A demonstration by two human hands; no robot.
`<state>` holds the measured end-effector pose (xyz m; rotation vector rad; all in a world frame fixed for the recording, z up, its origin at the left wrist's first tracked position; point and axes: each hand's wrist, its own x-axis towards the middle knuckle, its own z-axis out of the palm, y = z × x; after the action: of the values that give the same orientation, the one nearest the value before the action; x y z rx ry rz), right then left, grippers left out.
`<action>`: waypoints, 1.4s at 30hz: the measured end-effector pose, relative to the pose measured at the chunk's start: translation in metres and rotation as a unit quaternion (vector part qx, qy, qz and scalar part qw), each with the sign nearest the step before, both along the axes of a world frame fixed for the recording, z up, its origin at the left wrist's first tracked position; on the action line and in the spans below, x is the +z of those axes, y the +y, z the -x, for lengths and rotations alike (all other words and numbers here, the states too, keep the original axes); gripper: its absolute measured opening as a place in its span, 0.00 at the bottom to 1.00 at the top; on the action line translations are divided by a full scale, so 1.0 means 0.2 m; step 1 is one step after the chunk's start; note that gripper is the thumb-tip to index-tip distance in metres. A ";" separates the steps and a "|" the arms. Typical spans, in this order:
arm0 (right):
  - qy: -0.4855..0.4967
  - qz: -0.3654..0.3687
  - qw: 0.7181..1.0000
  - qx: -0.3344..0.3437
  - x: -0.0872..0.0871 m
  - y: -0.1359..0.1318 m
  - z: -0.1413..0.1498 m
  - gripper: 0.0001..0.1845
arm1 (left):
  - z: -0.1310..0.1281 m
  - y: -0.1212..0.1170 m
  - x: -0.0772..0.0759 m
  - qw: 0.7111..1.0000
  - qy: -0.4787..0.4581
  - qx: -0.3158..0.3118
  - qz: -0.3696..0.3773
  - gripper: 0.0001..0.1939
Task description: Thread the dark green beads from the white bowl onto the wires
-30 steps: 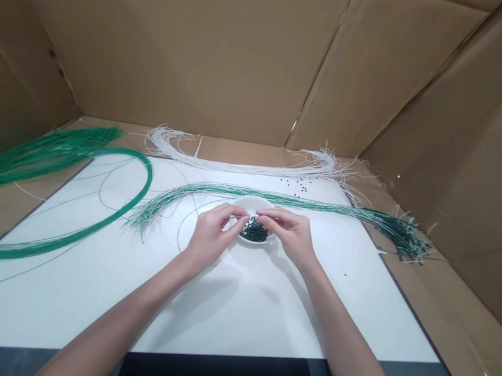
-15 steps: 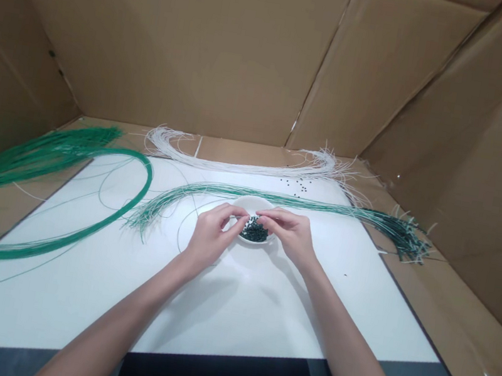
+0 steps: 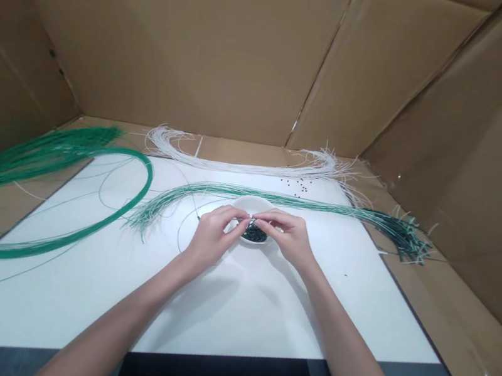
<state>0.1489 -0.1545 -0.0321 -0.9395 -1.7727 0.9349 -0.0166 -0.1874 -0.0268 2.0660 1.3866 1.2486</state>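
Note:
A small white dish holding several dark green beads sits mid-table. Both hands hover over it, fingertips meeting above the beads. My left hand pinches the end of a thin pale wire that loops off to the left. My right hand pinches something tiny at the wire's tip, too small to name.
A bundle of green-tipped wires lies behind the dish. White wires curve along the back. Thick green wire loops lie at the left. Loose beads are scattered behind. Cardboard walls enclose the white board.
The fingertips of both hands have drawn together until they touch above the dish. The arms have hardly moved.

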 end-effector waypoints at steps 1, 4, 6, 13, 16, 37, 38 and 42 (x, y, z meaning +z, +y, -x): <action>-0.009 -0.008 1.000 0.006 0.00 0.00 0.00 0.08 | 0.00 0.00 0.00 1.000 0.003 -0.003 0.000 0.07; -0.026 -0.026 0.999 -0.003 -0.01 -0.01 0.01 0.08 | 0.00 0.00 -0.01 1.000 0.007 -0.003 0.008 0.07; -0.036 -0.036 0.998 -0.023 -0.01 -0.01 0.02 0.08 | 0.00 0.01 -0.01 1.000 0.002 0.005 0.016 0.06; -0.125 -0.007 0.992 -0.003 0.02 0.05 0.00 0.14 | 0.03 0.03 -0.01 0.999 -0.002 0.035 0.033 0.06; -0.293 -0.010 0.954 0.058 0.06 0.10 0.02 0.16 | 0.04 0.04 0.00 0.997 -0.009 0.054 0.046 0.07; -0.141 0.003 0.990 -0.008 0.03 0.09 0.00 0.06 | 0.04 0.04 0.00 0.993 -0.017 0.093 0.069 0.07; -0.099 0.022 0.995 -0.010 0.03 0.09 -0.01 0.06 | 0.03 0.04 0.00 0.993 -0.018 0.092 0.066 0.07; 0.060 0.075 0.995 -0.020 0.03 0.08 -0.02 0.12 | 0.03 0.03 0.00 0.995 -0.031 0.083 0.045 0.06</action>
<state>0.1529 -0.1390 -0.0256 -0.9885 -1.5945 1.0877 -0.0219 -0.1806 -0.0265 1.8678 1.5833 1.2797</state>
